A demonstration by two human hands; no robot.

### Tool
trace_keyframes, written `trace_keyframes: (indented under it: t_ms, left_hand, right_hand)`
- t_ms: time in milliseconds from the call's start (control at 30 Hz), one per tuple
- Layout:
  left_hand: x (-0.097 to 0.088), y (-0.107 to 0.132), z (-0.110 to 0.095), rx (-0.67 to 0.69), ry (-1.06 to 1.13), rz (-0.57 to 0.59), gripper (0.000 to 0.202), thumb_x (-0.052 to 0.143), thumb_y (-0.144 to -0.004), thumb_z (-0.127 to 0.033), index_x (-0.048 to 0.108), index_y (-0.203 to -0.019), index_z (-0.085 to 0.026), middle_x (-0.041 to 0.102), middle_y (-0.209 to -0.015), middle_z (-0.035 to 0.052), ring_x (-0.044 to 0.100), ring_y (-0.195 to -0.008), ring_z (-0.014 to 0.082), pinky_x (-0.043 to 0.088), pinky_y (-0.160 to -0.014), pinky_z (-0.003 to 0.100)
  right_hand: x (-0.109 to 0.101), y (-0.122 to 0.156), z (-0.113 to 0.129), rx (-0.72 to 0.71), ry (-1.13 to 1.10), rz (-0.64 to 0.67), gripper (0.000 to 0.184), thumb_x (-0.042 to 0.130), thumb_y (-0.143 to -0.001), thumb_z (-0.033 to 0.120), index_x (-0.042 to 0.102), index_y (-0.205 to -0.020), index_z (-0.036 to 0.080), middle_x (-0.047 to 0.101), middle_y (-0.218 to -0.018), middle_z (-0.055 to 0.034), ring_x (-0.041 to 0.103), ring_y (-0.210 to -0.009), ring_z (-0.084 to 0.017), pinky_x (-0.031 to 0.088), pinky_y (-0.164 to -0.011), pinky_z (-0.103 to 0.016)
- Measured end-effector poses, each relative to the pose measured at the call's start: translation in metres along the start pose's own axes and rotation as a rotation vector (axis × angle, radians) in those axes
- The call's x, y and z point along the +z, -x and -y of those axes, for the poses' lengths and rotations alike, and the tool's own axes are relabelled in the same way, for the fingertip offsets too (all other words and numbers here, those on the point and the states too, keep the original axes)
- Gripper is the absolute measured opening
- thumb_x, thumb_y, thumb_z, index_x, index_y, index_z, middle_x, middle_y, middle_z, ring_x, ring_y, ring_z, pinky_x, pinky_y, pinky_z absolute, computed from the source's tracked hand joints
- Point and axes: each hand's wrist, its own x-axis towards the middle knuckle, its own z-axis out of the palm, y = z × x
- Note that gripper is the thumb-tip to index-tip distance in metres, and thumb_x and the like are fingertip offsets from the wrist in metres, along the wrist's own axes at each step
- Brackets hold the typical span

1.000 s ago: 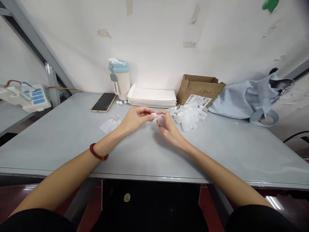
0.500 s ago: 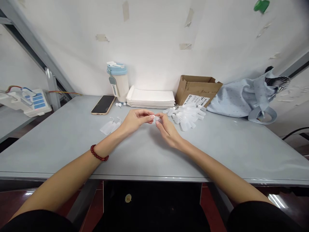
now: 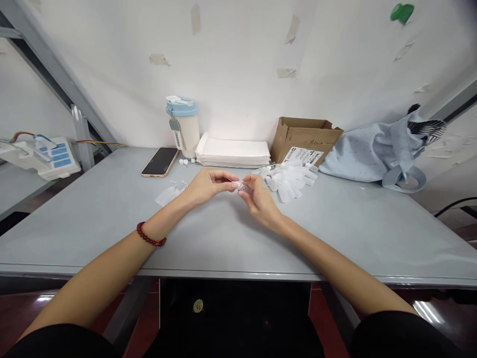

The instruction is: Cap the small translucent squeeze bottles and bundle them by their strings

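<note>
My left hand (image 3: 213, 186) is closed, its thumb and fingertips pinching a small white translucent plastic piece (image 3: 239, 185) above the table. From the other side, my right hand (image 3: 260, 199) has its thumb and fingers around the same piece, a little apart; the fingertips cover much of it. Near my left wrist lie flat translucent plastic pieces (image 3: 166, 197) with thin white curved loops. Behind my right hand spreads a pile of similar frosted plastic pieces (image 3: 288, 181).
Along the wall stand a phone (image 3: 160, 162), a blue-lidded cup (image 3: 185, 127), small white bits (image 3: 185, 161), a stack of white envelope-like sheets (image 3: 234, 151), an open cardboard box (image 3: 305, 141) and a light blue cloth bag (image 3: 361, 151). The grey table's front edge (image 3: 238, 274) runs below my forearms.
My right thumb and fingers have spread slightly and shifted around the small plastic piece. My left hand keeps its pinch, almost in the same place.
</note>
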Motion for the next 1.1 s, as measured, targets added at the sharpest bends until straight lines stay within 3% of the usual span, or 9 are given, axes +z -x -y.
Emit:
trace_keyframes:
  t_ms: [200, 333, 433, 667, 867, 967, 1100]
  left_hand:
    - [0.0, 0.001, -0.005, 0.15, -0.099, 0.048, 0.017, 0.076, -0.073, -0.028, 0.073, -0.085, -0.015, 0.073, -0.09, 0.0062, 0.066, -0.088, 0.0204, 0.053, -0.082, 0.034]
    - [0.002, 0.003, -0.007, 0.32, -0.124, 0.101, 0.01, 0.07, -0.078, -0.023, 0.073, -0.085, -0.016, 0.07, -0.093, 0.0064, 0.064, -0.089, 0.0181, 0.053, -0.08, 0.03]
    - [0.004, 0.004, -0.009, 0.327, -0.097, 0.097, 0.011, 0.071, -0.078, -0.024, 0.073, -0.085, -0.015, 0.07, -0.093, 0.0069, 0.064, -0.088, 0.0179, 0.053, -0.078, 0.029]
    - [0.005, 0.003, -0.008, 0.124, 0.021, 0.01, 0.023, 0.075, -0.074, -0.035, 0.07, -0.088, -0.016, 0.071, -0.081, 0.0044, 0.067, -0.079, 0.0184, 0.052, -0.081, 0.034]
    - [0.006, 0.006, -0.013, 0.04, -0.147, 0.043, 0.024, 0.071, -0.077, -0.038, 0.071, -0.085, -0.015, 0.071, -0.077, 0.0044, 0.063, -0.069, 0.0153, 0.053, -0.07, 0.03]
    - [0.007, 0.007, -0.012, 0.069, -0.156, 0.043, 0.022, 0.069, -0.078, -0.035, 0.069, -0.088, -0.015, 0.07, -0.08, 0.0046, 0.064, -0.071, 0.0155, 0.052, -0.071, 0.03]
    - [0.009, 0.007, -0.008, 0.164, -0.156, 0.016, 0.013, 0.068, -0.078, -0.028, 0.062, -0.08, -0.016, 0.068, -0.079, 0.0034, 0.065, -0.078, 0.0165, 0.05, -0.073, 0.029]
  right_hand:
    - [-0.003, -0.002, 0.006, 0.158, -0.259, 0.02, 0.027, 0.053, -0.086, 0.035, 0.032, -0.099, 0.024, 0.056, -0.075, 0.0019, 0.05, -0.07, -0.016, 0.037, -0.069, -0.032]
    - [-0.009, -0.006, 0.007, 0.325, -0.61, 0.102, 0.033, 0.061, -0.08, 0.041, 0.037, -0.094, 0.023, 0.059, -0.071, 0.0028, 0.044, -0.06, -0.012, 0.031, -0.061, -0.028]
    - [-0.012, -0.009, 0.01, 0.378, -0.726, 0.135, 0.035, 0.067, -0.076, 0.041, 0.042, -0.09, 0.022, 0.061, -0.071, 0.0023, 0.041, -0.057, -0.01, 0.029, -0.059, -0.028]
    - [-0.012, -0.007, 0.015, 0.251, -0.524, 0.073, 0.032, 0.062, -0.082, 0.042, 0.038, -0.093, 0.024, 0.063, -0.075, 0.0013, 0.053, -0.073, -0.014, 0.038, -0.068, -0.03]
    - [-0.006, -0.002, 0.01, 0.099, -0.159, 0.008, 0.02, 0.052, -0.088, 0.035, 0.037, -0.095, 0.023, 0.062, -0.081, -0.0013, 0.054, -0.071, -0.015, 0.037, -0.065, -0.03]
    - [-0.006, -0.002, 0.008, 0.082, -0.075, 0.002, 0.018, 0.049, -0.089, 0.033, 0.035, -0.097, 0.023, 0.061, -0.082, -0.0021, 0.052, -0.069, -0.015, 0.035, -0.063, -0.029]
    - [-0.009, -0.004, 0.009, 0.154, -0.171, 0.031, 0.023, 0.048, -0.089, 0.037, 0.033, -0.099, 0.023, 0.06, -0.077, 0.0007, 0.05, -0.067, -0.015, 0.036, -0.063, -0.028]
